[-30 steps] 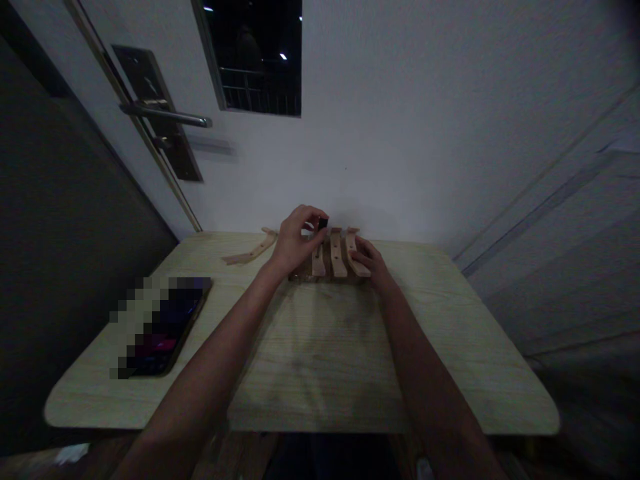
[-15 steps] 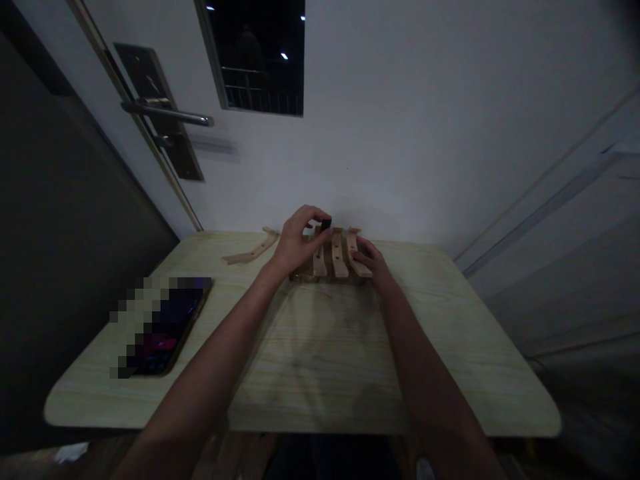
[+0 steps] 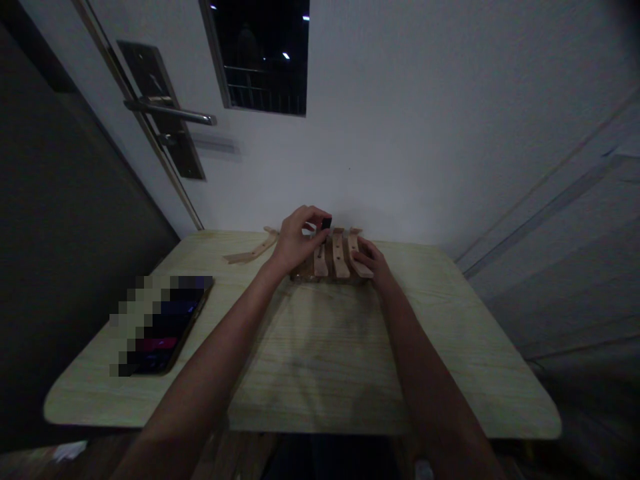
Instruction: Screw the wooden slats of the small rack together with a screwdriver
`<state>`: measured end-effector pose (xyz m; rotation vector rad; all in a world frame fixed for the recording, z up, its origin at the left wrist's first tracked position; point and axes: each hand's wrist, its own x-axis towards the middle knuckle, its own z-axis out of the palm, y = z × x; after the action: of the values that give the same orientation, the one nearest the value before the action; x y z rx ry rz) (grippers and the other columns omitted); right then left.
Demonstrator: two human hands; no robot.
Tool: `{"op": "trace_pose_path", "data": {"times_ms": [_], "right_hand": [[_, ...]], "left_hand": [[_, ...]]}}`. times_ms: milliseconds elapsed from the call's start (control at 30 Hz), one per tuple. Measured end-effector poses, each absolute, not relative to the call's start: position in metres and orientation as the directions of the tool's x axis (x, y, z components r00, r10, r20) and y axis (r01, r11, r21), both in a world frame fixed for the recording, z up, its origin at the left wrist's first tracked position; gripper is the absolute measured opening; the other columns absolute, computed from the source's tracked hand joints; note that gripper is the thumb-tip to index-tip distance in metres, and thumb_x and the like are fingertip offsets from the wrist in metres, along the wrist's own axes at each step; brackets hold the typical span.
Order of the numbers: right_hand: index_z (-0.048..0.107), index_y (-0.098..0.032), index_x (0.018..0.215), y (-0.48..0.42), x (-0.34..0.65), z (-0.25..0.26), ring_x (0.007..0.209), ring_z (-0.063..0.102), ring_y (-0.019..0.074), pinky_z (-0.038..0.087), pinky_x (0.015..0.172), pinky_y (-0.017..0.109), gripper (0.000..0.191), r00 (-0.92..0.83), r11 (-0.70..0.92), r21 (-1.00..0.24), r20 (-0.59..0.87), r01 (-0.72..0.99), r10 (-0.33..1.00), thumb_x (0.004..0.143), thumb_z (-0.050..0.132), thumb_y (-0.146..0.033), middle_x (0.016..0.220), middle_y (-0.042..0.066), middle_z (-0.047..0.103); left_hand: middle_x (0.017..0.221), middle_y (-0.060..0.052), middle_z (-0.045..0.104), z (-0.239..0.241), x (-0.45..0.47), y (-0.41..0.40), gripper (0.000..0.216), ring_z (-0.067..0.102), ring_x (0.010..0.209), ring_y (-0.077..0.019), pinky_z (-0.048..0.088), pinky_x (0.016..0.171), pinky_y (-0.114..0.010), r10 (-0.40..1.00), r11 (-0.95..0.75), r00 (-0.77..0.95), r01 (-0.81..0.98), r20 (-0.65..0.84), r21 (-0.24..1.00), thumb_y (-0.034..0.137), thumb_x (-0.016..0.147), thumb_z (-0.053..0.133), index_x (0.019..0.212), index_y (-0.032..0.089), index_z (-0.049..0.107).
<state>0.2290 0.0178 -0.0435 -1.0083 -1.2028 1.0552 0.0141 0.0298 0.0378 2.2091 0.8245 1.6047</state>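
Observation:
A small wooden rack [image 3: 336, 259] with three pale curved slats standing side by side sits at the far edge of the table [image 3: 300, 353]. My left hand [image 3: 295, 239] hovers over its left slat, fingers pinched on a small black tool [image 3: 325, 223]. My right hand [image 3: 371, 262] rests against the rack's right side, fingers curled on the right slat. A loose curved wooden slat [image 3: 251, 251] lies on the table to the left of my left hand.
A phone [image 3: 165, 325] with a lit screen lies near the table's left edge. The table stands against a white wall. A door with a metal lever handle [image 3: 170, 115] is at the left, and a dark window [image 3: 265, 57] is above.
The view has shifted slightly. Both hands stay at the wooden rack in nearly the same pose.

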Motion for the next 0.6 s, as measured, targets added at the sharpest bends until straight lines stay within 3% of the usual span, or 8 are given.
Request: {"op": "trace_pose_path", "data": {"times_ms": [200, 333, 600], "right_hand": [[0.061, -0.021, 0.114, 0.0151, 0.2276, -0.0380, 0.115, 0.058, 0.0263, 0.040, 0.105, 0.046, 0.055, 0.036, 0.204, -0.973, 0.201, -0.110, 0.979, 0.063, 0.074, -0.035, 0.122, 0.007, 0.064], [0.061, -0.022, 0.114, 0.0158, 0.2274, -0.0385, 0.116, 0.057, 0.0263, 0.040, 0.105, 0.046, 0.054, 0.043, 0.198, -0.974, 0.194, -0.109, 0.980, 0.063, 0.074, -0.036, 0.122, 0.006, 0.064], [0.061, -0.025, 0.117, 0.0163, 0.2279, -0.0418, 0.116, 0.057, 0.0259, 0.042, 0.104, 0.045, 0.056, 0.035, 0.226, -0.972, 0.224, -0.065, 0.974, 0.064, 0.073, -0.041, 0.125, 0.005, 0.063]], "left_hand": [[0.102, -0.004, 0.064, 0.0365, 0.0153, 0.0279, 0.030, 0.063, 0.086, -0.0116, 0.053, 0.069, -0.021, 0.600, -0.799, 0.253, 0.248, 0.759, 0.548, 0.011, 0.080, 0.057, 0.108, 0.020, 0.060], [0.101, -0.004, 0.064, 0.0385, 0.0163, 0.0252, 0.027, 0.062, 0.087, -0.0119, 0.053, 0.070, -0.023, 0.580, -0.814, 0.292, 0.247, 0.760, 0.526, 0.010, 0.081, 0.054, 0.106, 0.019, 0.061], [0.100, -0.004, 0.054, 0.0381, 0.0158, 0.0266, 0.031, 0.054, 0.091, -0.0154, 0.049, 0.074, -0.028, 0.502, -0.840, 0.255, 0.372, 0.827, 0.395, 0.024, 0.073, 0.076, 0.100, 0.020, 0.060]]}}
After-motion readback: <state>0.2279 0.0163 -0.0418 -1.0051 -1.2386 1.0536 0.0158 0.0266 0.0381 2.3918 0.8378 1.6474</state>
